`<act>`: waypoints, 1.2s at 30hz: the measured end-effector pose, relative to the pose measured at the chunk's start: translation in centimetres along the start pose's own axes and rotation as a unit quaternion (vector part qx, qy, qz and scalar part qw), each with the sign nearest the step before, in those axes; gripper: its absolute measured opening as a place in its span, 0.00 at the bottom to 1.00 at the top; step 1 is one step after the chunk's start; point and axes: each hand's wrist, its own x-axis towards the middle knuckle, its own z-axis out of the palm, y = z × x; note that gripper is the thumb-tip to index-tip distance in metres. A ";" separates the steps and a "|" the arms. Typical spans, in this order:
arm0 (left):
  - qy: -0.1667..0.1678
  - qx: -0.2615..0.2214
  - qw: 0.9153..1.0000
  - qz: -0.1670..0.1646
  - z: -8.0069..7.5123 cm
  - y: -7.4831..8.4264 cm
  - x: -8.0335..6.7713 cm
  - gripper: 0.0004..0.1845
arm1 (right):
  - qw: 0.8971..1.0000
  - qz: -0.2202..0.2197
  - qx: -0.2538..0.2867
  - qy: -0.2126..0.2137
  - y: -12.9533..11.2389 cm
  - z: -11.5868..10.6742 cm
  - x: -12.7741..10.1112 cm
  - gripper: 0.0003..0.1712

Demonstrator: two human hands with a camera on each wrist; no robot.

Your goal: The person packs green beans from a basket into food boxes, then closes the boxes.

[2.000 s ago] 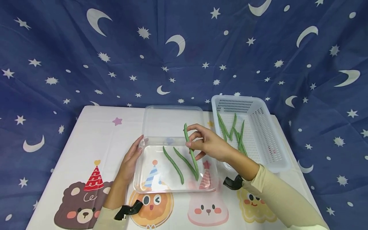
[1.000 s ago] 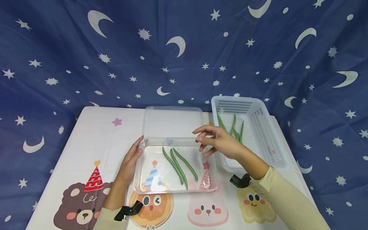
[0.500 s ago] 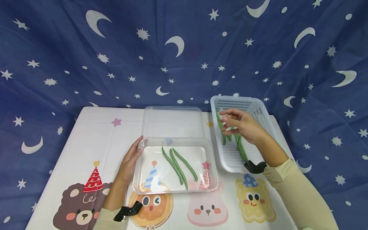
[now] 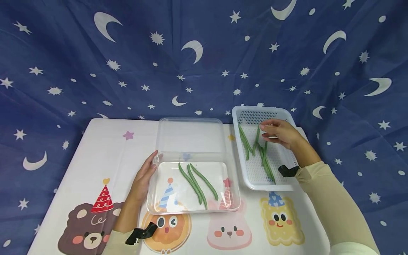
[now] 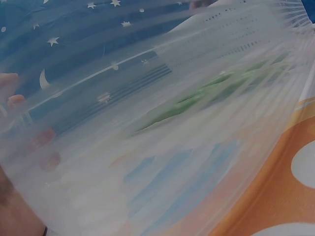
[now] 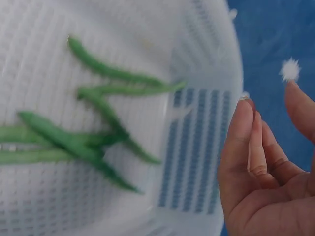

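**On the printed tablecloth: two containers, loose green beans, both hands**

Nearest the wearer, on the cartoon-print tablecloth point(image 4: 95, 152): left hand point(image 4: 144, 179), fingers straight and relaxed, laid flat against the left wall of a clear plastic container point(image 4: 153, 198); nothing gripped. Inside that container: three green beans point(image 4: 197, 182), lying side by side, slanted from upper left to lower right, touching or nearly so. Seen through the container wall in the left wrist view: the same beans, blurred.

Just behind the container, touching its far edge: clear lid point(image 4: 190, 134), flat on the cloth.

To the right, just beside the clear container: white perforated basket point(image 4: 288, 120), set at a slight angle. Within it: several more green beans point(image 4: 255, 145), loosely crossed, toward the left half of the basket floor.

Over the far part of the basket: right hand point(image 4: 280, 134), fingers loosely apart and lightly bent, holding nothing; beans just to its left, not touched. Black strap at each wrist.

Farthest back: dark blue backdrop point(image 4: 95, 53), printed with white moons and stars.
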 end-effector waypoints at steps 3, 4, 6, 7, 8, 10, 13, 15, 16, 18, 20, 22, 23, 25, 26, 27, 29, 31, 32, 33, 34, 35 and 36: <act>-0.002 -0.002 1.000 0.001 0.0 0.0 0.0 0.29 | 1.000 0.029 -0.001 0.011 1.0 -0.9 1.1 0.38; -0.002 -0.005 1.000 0.002 0.0 -0.1 0.0 0.29 | 0.999 0.039 0.001 0.012 1.4 -1.2 1.5 0.38; -0.004 -0.008 1.000 0.004 0.0 -0.2 0.0 0.29 | 0.998 0.057 -0.002 0.018 2.1 -1.6 2.1 0.37; -0.004 -0.009 1.000 0.006 0.0 -0.3 0.0 0.29 | 0.998 0.064 -0.003 0.021 2.4 -1.8 2.4 0.37; -0.005 -0.009 1.000 0.006 0.0 -0.3 0.0 0.29 | 0.997 0.071 -0.006 0.024 2.8 -2.0 2.7 0.36; -0.003 -0.008 1.000 0.008 0.0 -0.4 0.1 0.29 | 0.996 0.081 -0.010 0.028 3.5 -2.2 3.2 0.34; -0.004 -0.006 1.000 0.006 0.0 -0.5 0.1 0.29 | 0.994 0.098 -0.010 0.038 4.5 -2.4 3.7 0.29; -0.005 -0.005 1.000 0.002 -0.1 -0.5 0.1 0.29 | 0.993 0.110 -0.004 0.043 5.1 -2.5 3.9 0.27; -0.005 -0.006 1.000 0.000 -0.1 -0.5 0.1 0.29 | 0.992 0.114 -0.006 0.046 5.4 -2.5 4.0 0.28; -0.006 -0.007 1.000 -0.005 -0.1 -0.6 0.0 0.29 | 0.992 0.118 -0.015 0.051 5.7 -2.5 4.1 0.30; -0.004 -0.007 1.000 -0.006 -0.1 -0.6 0.0 0.29 | 0.991 0.119 -0.030 0.060 6.1 -2.6 4.3 0.34; -0.003 -0.005 1.000 -0.005 -0.2 -0.6 -0.1 0.29 | 0.989 0.123 -0.049 0.067 6.4 -2.6 4.4 0.38; -0.004 -0.004 1.000 -0.004 -0.2 -0.6 -0.1 0.29 | 0.988 0.126 -0.056 0.069 6.6 -2.7 4.5 0.40; -0.005 -0.004 1.000 -0.001 -0.2 -0.6 -0.1 0.29 | 0.986 0.135 -0.067 0.074 7.0 -2.8 4.7 0.43; -0.006 -0.004 1.000 0.000 -0.2 -0.6 -0.1 0.29 | 0.985 0.139 -0.071 0.075 7.1 -2.7 4.7 0.44; -0.007 -0.006 1.000 0.001 -0.1 -0.6 -0.1 0.29 | 0.984 0.141 -0.076 0.074 7.3 -2.7 4.8 0.45; -0.008 -0.008 1.000 0.003 -0.2 -0.5 -0.1 0.29 | 0.984 0.146 -0.078 0.072 7.5 -2.5 4.8 0.44; -0.008 -0.007 1.000 0.005 -0.2 -0.5 0.0 0.29 | 0.983 0.149 -0.077 0.069 7.6 -2.3 4.8 0.40; -0.008 -0.005 1.000 0.005 -0.2 -0.5 0.0 0.29 | 0.983 0.151 -0.078 0.067 7.6 -2.2 4.8 0.39; -0.008 -0.004 1.000 0.006 -0.2 -0.5 0.0 0.29 | 0.983 0.153 -0.077 0.065 7.6 -2.1 4.9 0.36; -0.008 -0.003 1.000 0.006 -0.3 -0.5 0.0 0.29 | 0.983 0.155 -0.077 0.062 7.6 -1.9 4.9 0.34; -0.008 -0.001 1.000 0.005 -0.3 -0.4 0.0 0.29 | 0.983 0.156 -0.078 0.060 7.6 -1.8 4.9 0.32; -0.008 0.000 1.000 0.005 -0.3 -0.4 0.0 0.29 | 0.983 0.155 -0.082 0.055 7.6 -1.7 4.9 0.30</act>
